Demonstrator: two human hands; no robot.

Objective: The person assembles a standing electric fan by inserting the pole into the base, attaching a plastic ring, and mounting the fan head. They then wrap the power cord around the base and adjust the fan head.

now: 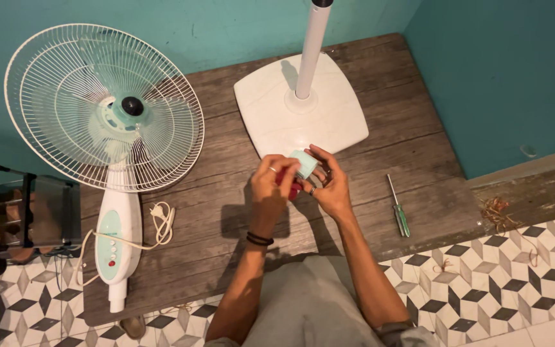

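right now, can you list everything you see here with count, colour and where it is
fan head: 1, white and pale green, lying left on the wooden platform
power cord: 1, cream, beside the fan's control column
fan base with pole: 1, white, upper centre
screwdriver: 1, green handle, right on the boards
shoe rack: 1, black, far left
small part: 1, pale green, between both hands
left hand: ring, black wristbands, on the part
right hand: on the part
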